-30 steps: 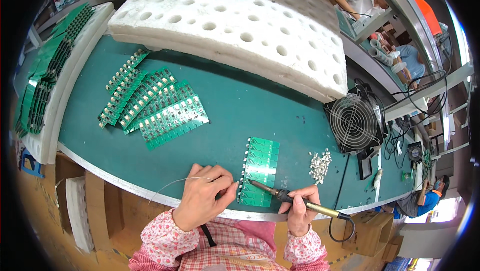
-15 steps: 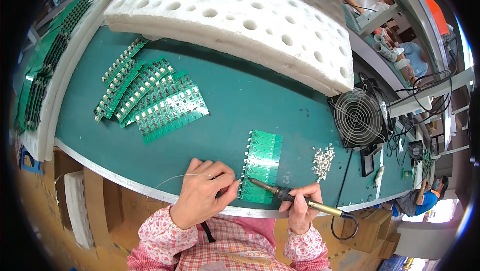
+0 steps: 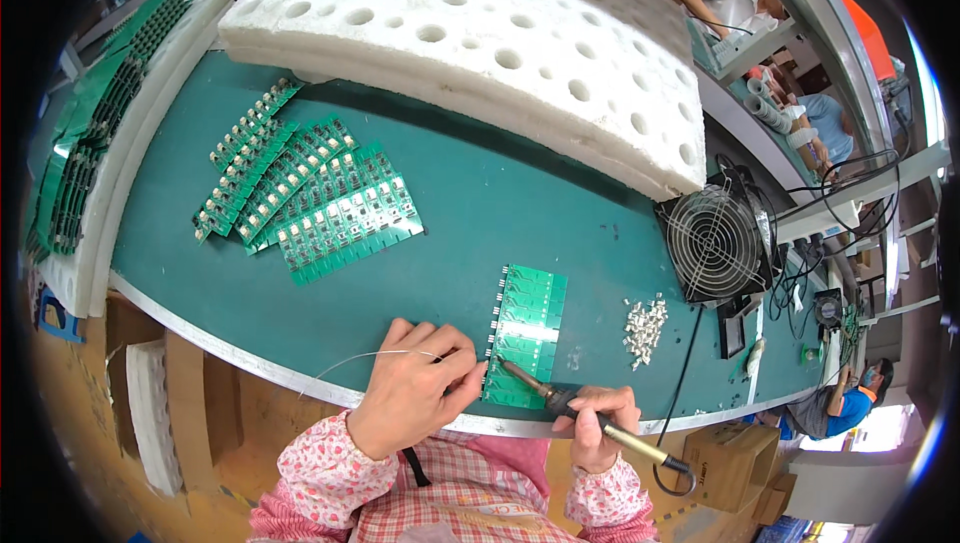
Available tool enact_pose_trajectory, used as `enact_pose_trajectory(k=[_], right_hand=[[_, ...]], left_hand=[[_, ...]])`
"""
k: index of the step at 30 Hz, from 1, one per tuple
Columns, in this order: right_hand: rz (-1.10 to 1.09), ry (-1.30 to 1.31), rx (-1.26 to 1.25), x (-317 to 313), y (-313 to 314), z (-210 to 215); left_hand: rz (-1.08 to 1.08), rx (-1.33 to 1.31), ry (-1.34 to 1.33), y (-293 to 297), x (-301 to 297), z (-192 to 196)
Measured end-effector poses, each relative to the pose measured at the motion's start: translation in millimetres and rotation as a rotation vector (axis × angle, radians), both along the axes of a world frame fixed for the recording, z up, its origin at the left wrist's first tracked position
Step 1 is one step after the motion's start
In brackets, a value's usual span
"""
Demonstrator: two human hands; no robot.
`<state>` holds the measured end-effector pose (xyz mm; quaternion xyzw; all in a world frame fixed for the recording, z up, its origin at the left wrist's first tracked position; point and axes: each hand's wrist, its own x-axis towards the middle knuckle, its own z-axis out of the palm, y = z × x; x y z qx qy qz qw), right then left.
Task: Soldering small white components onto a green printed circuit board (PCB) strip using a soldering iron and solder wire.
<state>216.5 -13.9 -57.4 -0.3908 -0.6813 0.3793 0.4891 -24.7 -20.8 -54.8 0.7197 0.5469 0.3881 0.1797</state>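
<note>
A green circuit board panel lies flat near the bench's front edge, with a row of small pins along its left side. My right hand grips a soldering iron whose tip meets the lower left part of the panel. Pinched in my left hand is thin solder wire, trailing off to the left. The fingertips sit beside the panel's left edge, close to the iron's tip; the wire's working end is hidden by the fingers.
Right of the panel lies a pile of small white connectors. A caged fan stands behind it. Fanned, populated circuit boards lie at left. White foam blocks border the back, and more boards stand on foam at far left.
The iron's handle and my right hand have shifted slightly left, and its cable hangs differently. My left hand stays almost in place. The whole view has shifted a little.
</note>
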Motion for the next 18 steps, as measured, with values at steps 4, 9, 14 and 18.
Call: enact_pose_trajectory(k=[4,9,14,18], right_hand=[[-0.074,0.106,-0.217,1.6,-4.6,0.8],[-0.054,0.060,-0.203,2.1,-5.4,2.8],[-0.071,0.040,-0.183,2.5,-7.1,2.0],[-0.091,0.040,-0.205,2.8,-9.5,0.7]], left_hand=[[-0.004,0.013,0.016,-1.0,1.3,-0.8],[0.013,0.044,0.006,-0.4,3.0,-1.9],[0.005,0.059,0.026,-0.3,2.9,-2.2],[0.001,0.050,0.030,-2.0,3.2,-1.7]])
